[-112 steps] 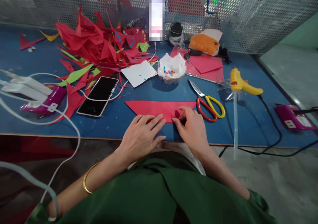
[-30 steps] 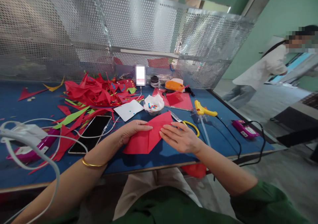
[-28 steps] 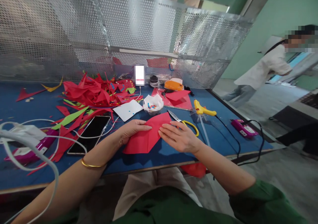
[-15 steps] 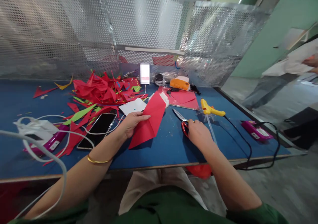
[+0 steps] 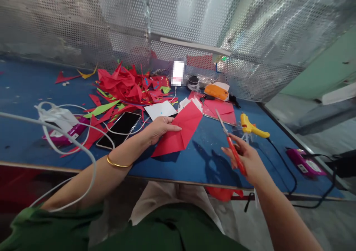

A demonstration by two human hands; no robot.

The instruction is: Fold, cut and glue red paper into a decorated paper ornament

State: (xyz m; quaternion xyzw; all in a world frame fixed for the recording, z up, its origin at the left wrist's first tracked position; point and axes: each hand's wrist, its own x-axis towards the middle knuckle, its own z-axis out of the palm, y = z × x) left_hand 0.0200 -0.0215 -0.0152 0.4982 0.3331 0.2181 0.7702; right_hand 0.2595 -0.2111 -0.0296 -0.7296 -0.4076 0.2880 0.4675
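Observation:
Between the thumb and fingers of my left hand [image 5: 162, 129] is a creased sheet of red paper [image 5: 187, 126], held tilted above the table. My right hand [image 5: 246, 156] grips a pair of scissors [image 5: 230, 141] by the red handles, raised off the table with the metal blades pointing away from me. The blades look closed together and are apart from the red paper. A white card [image 5: 160, 111] lies just beyond my left hand. Right of the scissors is a yellow glue gun [image 5: 253, 126].
A heap of red paper scraps [image 5: 122, 84] covers the back left. A black phone [image 5: 121, 129] and a white cable [image 5: 91, 158] lie near my left forearm. An orange pouch [image 5: 217, 92], a purple box [image 5: 304, 162] and a perforated metal screen [image 5: 189, 17] stand further off.
My right hand has lifted the scissors off the table and turned them more upright. My left hand still holds the red paper. The whole view has shifted and tilted.

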